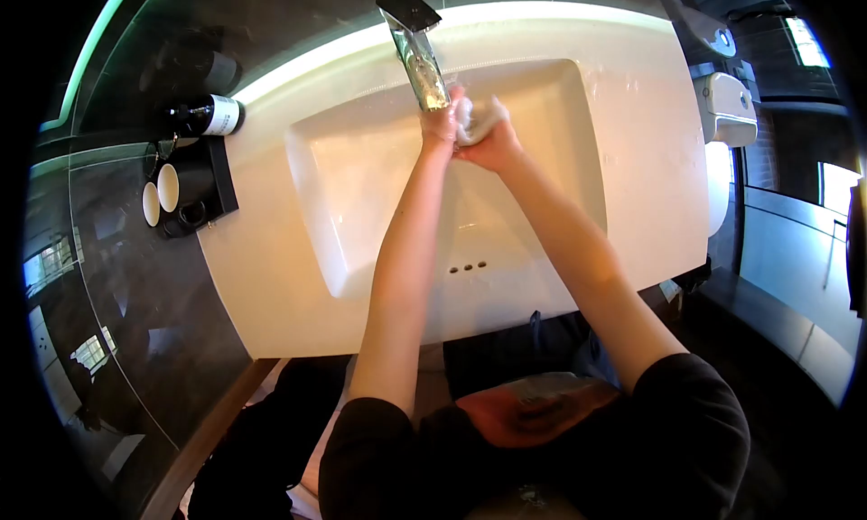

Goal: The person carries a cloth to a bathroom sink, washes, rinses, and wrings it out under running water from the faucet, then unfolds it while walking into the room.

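Note:
Both hands meet over the back of the white sink (312, 222), just below the chrome faucet (420, 64). My left hand (440, 125) is right at the spout's lower end, its fingers stretched upward and partly hidden. Beside it on the right, my right hand (495, 146) is turned inward against the left, with its fingers apart. White lather (471, 125) coats the fingers and palms between the two hands. Whether water runs from the spout I cannot make out.
A dark pump bottle (221, 115) with a white label stands at the counter's left, near black cups (191, 188) in a black tray (222, 175). Overflow holes (468, 267) mark the sink's front wall. A white wall-mounted dispenser (727, 109) is at the right.

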The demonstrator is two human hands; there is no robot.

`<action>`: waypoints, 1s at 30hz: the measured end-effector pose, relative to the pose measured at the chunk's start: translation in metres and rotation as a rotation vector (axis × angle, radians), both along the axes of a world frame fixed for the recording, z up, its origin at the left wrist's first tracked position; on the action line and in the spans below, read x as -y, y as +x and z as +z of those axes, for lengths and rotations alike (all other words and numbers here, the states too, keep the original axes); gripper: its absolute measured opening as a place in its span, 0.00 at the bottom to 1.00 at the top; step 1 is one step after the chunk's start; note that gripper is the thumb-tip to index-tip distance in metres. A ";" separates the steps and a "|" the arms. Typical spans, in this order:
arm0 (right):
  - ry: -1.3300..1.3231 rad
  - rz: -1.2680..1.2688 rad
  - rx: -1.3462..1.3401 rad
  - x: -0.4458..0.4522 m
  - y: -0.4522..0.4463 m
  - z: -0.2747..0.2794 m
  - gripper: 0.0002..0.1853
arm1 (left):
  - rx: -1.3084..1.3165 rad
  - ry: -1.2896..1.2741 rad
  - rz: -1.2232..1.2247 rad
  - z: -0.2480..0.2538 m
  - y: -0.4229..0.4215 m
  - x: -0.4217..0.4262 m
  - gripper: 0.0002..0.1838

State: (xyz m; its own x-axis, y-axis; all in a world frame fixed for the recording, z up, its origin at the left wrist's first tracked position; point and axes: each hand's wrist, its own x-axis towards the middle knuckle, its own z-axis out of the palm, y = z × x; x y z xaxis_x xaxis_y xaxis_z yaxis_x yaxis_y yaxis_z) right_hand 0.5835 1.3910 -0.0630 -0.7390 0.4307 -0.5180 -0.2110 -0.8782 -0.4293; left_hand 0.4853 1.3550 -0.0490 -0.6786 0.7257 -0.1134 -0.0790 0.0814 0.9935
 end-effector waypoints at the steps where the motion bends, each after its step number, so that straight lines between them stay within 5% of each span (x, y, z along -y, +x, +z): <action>1: 0.042 0.041 -0.006 -0.004 -0.006 -0.004 0.24 | -0.282 -0.125 -0.054 0.006 0.005 0.005 0.10; 2: 0.085 0.081 -0.012 -0.007 -0.011 -0.007 0.23 | -0.423 -0.339 -0.193 0.034 0.010 0.012 0.07; 5: -0.079 0.230 -0.021 -0.026 -0.005 0.040 0.18 | -0.650 -0.066 -0.333 0.039 0.012 0.018 0.06; 6: -0.056 0.261 0.032 -0.026 0.011 0.052 0.17 | -1.066 -0.014 -0.330 0.050 0.015 0.024 0.07; 10: 0.083 0.383 0.217 -0.024 0.076 0.093 0.16 | -0.594 0.237 -0.644 0.060 0.053 0.038 0.09; 13: 0.336 0.482 0.437 -0.022 0.110 0.116 0.13 | 0.056 0.292 -0.585 0.056 0.087 0.051 0.08; 17: 0.682 0.484 0.538 -0.019 0.146 0.128 0.11 | 0.433 0.139 -0.201 0.031 0.109 0.063 0.05; 22: 1.100 0.337 0.757 -0.005 0.156 0.112 0.15 | 0.400 0.048 -0.071 0.032 0.124 0.068 0.06; 30: 1.191 0.376 0.702 0.010 0.157 0.107 0.11 | 0.675 0.084 -0.079 0.052 0.149 0.070 0.09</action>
State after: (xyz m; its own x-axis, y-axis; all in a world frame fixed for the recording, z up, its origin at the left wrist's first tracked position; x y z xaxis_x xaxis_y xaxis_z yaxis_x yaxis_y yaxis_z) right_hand 0.7407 1.3809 0.0440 -0.6516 0.7000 -0.2924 0.5094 0.1180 -0.8524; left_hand 0.6346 1.2853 0.0033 -0.4239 0.7949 -0.4341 -0.6800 0.0372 0.7323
